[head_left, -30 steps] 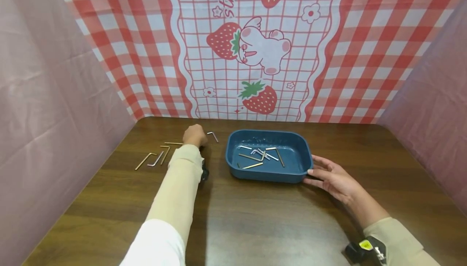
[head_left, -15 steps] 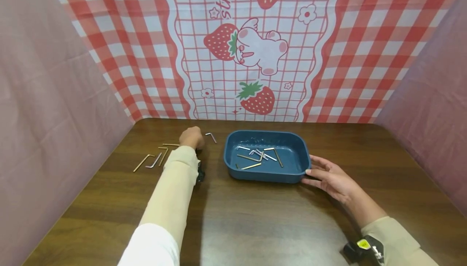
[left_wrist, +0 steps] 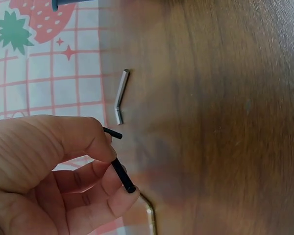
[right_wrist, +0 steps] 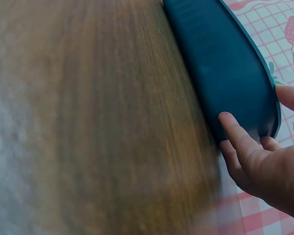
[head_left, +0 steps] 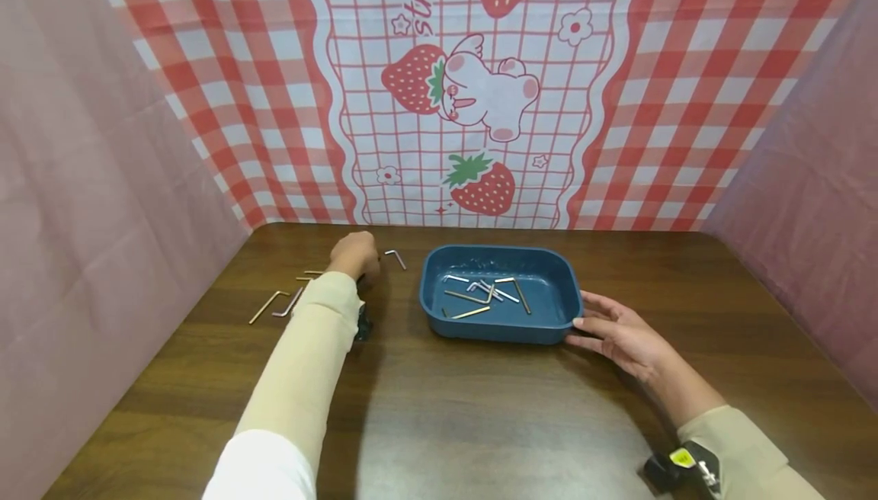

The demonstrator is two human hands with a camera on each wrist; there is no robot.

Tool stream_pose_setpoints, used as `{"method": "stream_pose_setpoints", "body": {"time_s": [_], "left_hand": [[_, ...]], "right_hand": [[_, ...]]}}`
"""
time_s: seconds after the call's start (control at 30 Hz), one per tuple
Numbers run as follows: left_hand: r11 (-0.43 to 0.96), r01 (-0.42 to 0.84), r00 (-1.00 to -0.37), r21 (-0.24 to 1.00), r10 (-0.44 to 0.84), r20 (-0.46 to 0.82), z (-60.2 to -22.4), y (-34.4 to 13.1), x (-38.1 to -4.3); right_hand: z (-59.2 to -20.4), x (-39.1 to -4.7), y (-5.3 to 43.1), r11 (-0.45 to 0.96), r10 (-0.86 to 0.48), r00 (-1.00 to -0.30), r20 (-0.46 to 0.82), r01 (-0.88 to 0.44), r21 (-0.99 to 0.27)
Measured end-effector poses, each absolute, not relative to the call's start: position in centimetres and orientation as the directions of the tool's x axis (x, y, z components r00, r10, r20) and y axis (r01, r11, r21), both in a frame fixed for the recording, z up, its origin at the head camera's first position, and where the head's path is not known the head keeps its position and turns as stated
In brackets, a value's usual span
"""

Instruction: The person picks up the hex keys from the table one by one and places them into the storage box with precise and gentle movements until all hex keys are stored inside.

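The left hand's fingers (left_wrist: 122,199) are nearly closing, pinching a black hex key (left_wrist: 122,175) and lifting slightly left of centre, so the key is seemingly clearing the bench (head_left: 439,408); the right hand (head_left: 627,341), fingers loosely spread, is bracing the blue tray (head_left: 501,331) mid-frame.

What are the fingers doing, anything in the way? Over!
Left fingers pinching black hex key. Right fingers touching blue tray. Silver hex key between left fingers and tray.
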State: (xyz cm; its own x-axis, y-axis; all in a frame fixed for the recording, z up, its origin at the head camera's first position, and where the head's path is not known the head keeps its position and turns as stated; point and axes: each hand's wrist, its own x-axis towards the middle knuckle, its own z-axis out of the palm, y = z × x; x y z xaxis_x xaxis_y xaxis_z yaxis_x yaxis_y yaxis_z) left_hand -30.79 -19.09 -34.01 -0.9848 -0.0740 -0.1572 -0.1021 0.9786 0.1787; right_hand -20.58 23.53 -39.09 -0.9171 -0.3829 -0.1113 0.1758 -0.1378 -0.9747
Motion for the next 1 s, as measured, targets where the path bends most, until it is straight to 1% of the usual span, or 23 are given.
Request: {"method": "stream_pose_setpoints", "body": {"time_s": [0.2, 0.43, 0.57, 0.8, 1.0], "left_hand": [[0.986, -0.036, -0.989, 0.164, -0.012, -0.146, -33.6, -19.4, -30.4], [0.983, -0.002, -0.987, 0.181, 0.026, -0.157, -32.8, -19.1, -29.9], [0.98, 0.026, -0.992, 0.196, 0.05, -0.12, -32.3, -18.8, -29.6], [0.972, 0.12, -0.987, 0.2, 0.138, -0.079, -31.2, -18.1, -29.2], [0.975, 0.15, -0.986, 0.164, 0.16, -0.046, -29.9, -17.1, -28.6]], "right_hand": [[-39.1, -20.5, 23.6, -0.123, -0.383, -0.916, -0.115, 0.174, -0.977], [-39.2, -20.5, 23.6, -0.125, -0.38, -0.917, -0.117, 0.177, -0.976], [-39.2, -20.4, 23.6, -0.128, -0.376, -0.919, -0.117, 0.176, -0.976], [-39.2, -20.4, 23.6, -0.137, -0.373, -0.921, -0.111, 0.173, -0.975], [-39.2, -20.5, 23.5, -0.137, -0.372, -0.922, -0.109, 0.171, -0.976]]}}
